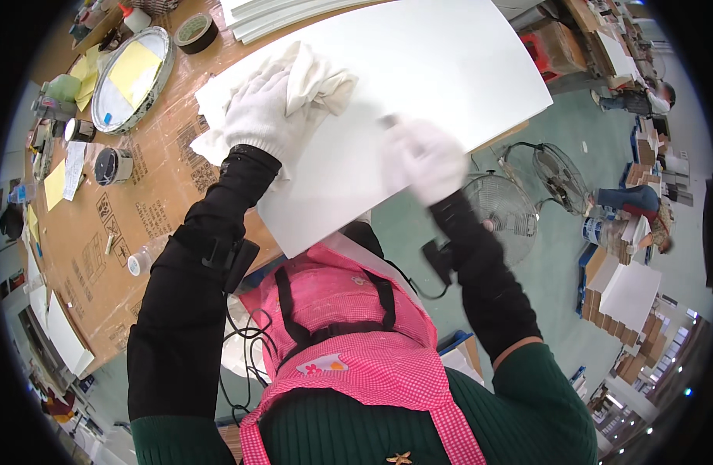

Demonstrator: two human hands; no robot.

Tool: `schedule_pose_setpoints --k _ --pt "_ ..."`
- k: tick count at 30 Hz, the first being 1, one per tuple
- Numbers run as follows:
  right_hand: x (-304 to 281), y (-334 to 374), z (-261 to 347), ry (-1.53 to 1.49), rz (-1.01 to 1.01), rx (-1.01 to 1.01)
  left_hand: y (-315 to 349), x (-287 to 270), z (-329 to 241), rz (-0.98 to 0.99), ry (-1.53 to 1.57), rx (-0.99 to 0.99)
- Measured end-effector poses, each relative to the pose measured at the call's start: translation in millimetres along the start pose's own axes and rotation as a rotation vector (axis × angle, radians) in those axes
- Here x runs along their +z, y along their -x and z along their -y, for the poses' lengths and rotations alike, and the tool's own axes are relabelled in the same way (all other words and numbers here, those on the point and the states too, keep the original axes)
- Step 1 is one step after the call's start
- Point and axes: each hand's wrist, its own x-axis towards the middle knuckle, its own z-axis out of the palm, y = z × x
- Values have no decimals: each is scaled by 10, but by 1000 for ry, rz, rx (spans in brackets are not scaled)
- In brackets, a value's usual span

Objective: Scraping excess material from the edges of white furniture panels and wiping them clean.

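Observation:
A large white panel (418, 54) lies across the cardboard-covered table, with its near corner jutting over the edge. My left hand (257, 112), in a white knitted glove, grips a crumpled white cloth (314, 84) on the panel's left part. Over the panel's front right edge is my right hand (427, 159), gloved too and blurred by motion. Its fingers are closed, and a small dark tip pokes out at their far side; what it belongs to is too smeared to name.
Left on the table (166, 205) are a round tray (169, 58), a tape roll (196, 33), a small paint jar (113, 166) and a clear bottle (149, 254). White boards (275, 17) lie stacked behind. Floor fans (502, 217) stand on the right; two people work farther off.

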Motion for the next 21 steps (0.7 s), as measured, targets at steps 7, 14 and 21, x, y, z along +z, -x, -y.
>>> schedule_pose_setpoints --k 7,14,21 --pt "161 644 687 -252 278 -733 30 -40 83 60 -89 -44" --pt "-73 -21 59 -93 72 -29 6 -155 -53 74 -28 -62" --pt "-7 -1 136 129 90 52 80 -51 88 6 -46 -21"
